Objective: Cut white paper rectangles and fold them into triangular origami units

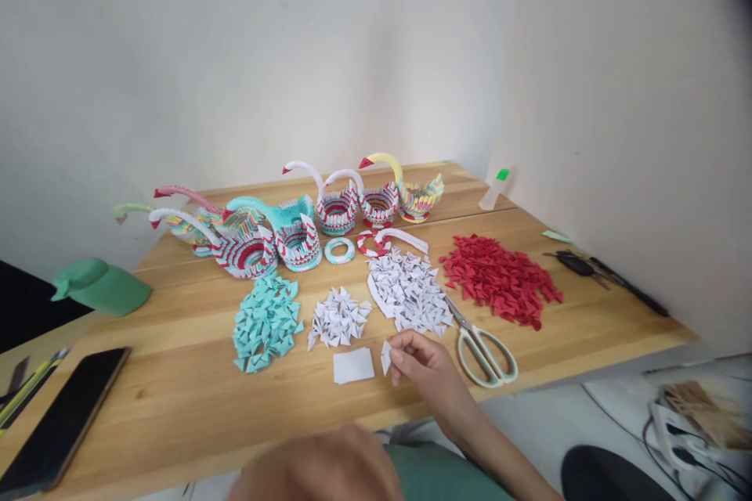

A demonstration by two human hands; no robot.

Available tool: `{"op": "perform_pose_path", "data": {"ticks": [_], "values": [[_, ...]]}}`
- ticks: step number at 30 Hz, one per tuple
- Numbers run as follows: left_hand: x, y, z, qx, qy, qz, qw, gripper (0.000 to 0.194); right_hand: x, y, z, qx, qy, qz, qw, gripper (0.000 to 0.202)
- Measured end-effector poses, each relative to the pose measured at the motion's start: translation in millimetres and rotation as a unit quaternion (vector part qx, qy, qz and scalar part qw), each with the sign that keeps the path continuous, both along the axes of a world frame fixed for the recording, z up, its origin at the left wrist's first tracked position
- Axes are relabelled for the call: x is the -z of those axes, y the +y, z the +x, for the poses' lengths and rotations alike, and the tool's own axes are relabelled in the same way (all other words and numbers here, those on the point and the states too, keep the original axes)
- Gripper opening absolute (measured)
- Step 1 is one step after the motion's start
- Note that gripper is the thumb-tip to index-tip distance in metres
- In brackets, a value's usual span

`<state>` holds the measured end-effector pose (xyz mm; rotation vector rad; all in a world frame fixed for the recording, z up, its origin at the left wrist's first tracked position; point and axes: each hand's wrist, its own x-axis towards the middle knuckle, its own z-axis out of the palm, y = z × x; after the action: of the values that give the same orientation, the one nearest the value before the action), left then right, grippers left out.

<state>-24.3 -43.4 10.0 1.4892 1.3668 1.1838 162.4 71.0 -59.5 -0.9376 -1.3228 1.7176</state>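
My right hand (pixel 424 364) pinches a small folded white paper piece (pixel 385 358) between thumb and fingers, a little above the table. Just left of it lies a short stack of white paper slips (pixel 353 366). At the bottom edge, my left hand (pixel 320 466) is smeared by motion and its fingers cannot be made out. Beyond the slips sits a small heap of folded white paper triangles (pixel 339 317), with a larger white heap (pixel 408 290) behind to the right. White-handled scissors (pixel 485 352) lie right of my right hand.
Teal triangles (pixel 267 321) and red triangles (pixel 499 278) lie in heaps. Several paper swans (pixel 297 239) stand behind, near two paper rings (pixel 339 250). At left are a green bottle (pixel 106 286) and a phone (pixel 64 415); at right, a glue bottle (pixel 494 189) and keys (pixel 576 262).
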Motion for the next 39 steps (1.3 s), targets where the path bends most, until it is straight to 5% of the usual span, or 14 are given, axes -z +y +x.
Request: {"op": "perform_pose_path", "data": {"ticks": [5, 10, 25, 33, 39], "values": [[36.8, 50.7, 9.5, -0.11, -0.091, -0.049, 0.989, 0.034, 4.6, -2.4, 0.9, -0.015, -0.009, 0.024, 1.0, 0.025], [57.0, 61.9, 19.2, -0.051, -0.134, -0.092, 0.985, 0.02, 7.9, -3.0, -0.6, -0.012, -0.019, 0.048, 0.999, 0.021], [64.3, 63.4, 23.0, -0.023, -0.186, -0.114, 0.976, 0.024, 6.1, -2.2, 1.7, -0.043, -0.037, 0.053, 0.997, 0.02], [61.8, 64.1, 25.9, -0.022, -0.104, -0.086, 0.991, 0.019, 9.5, -1.3, 4.1, -0.045, -0.056, 0.046, 0.996, 0.023], [61.5, 62.3, 32.5, -0.078, -0.036, -0.026, 0.996, 0.017, 14.3, -3.0, 2.9, -0.034, -0.058, 0.034, 0.997, 0.028]]}}
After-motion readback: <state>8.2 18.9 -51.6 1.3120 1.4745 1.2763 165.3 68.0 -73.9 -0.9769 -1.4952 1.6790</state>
